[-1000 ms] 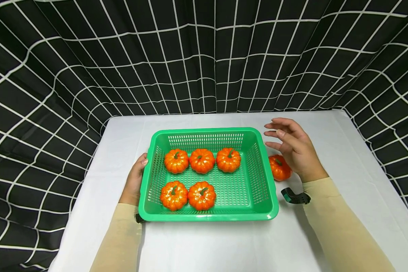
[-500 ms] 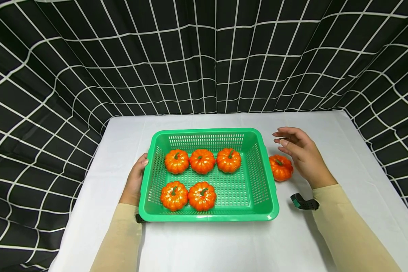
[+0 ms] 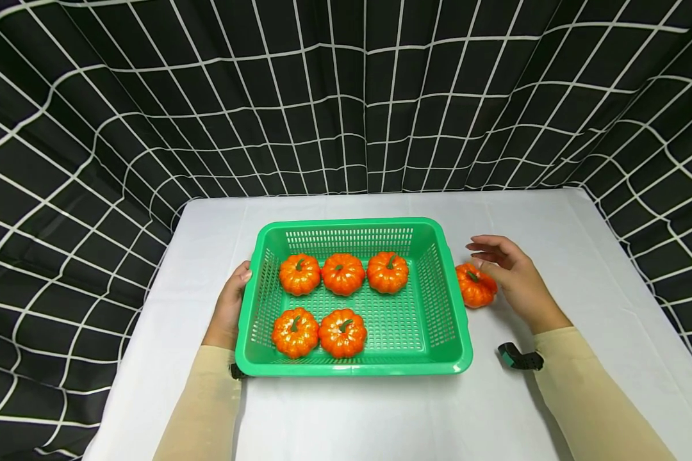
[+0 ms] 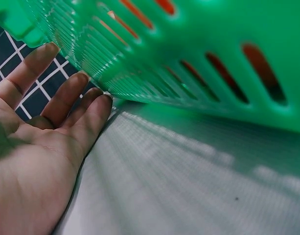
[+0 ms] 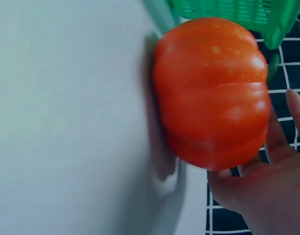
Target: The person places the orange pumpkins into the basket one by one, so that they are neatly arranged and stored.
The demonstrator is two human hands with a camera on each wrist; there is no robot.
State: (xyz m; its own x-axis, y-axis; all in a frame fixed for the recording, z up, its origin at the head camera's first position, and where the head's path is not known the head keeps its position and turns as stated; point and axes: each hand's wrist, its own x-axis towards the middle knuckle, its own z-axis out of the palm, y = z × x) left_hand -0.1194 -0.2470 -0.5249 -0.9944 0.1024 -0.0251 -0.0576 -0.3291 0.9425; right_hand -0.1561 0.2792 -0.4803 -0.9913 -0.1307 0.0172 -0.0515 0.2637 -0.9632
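Observation:
A green plastic basket [image 3: 354,369] with slotted walls stands on the white-covered table. Several small orange pumpkins [image 3: 343,274] sit inside it, three along the far side and two along the near side. My left hand [image 3: 229,301] is at the basket's left side; in the left wrist view its fingertips [image 4: 79,78] touch the slotted wall, fingers only lightly bent. Just outside the right wall lies another orange pumpkin [image 3: 476,285] with a green stem. My right hand [image 3: 516,278] hovers beside and over it, fingers spread around its far side, thumb overlapping it in the head view.
White cloth [image 3: 375,416] covers the table. Black curtains with a white grid [image 3: 346,96] hang behind it and on both sides. A black wrist strap [image 3: 520,357] shows at the right wrist.
My right hand has moved right, away from the basket's rim, then lower toward the outside pumpkin. The left hand, the basket and the pumpkins have stayed put.

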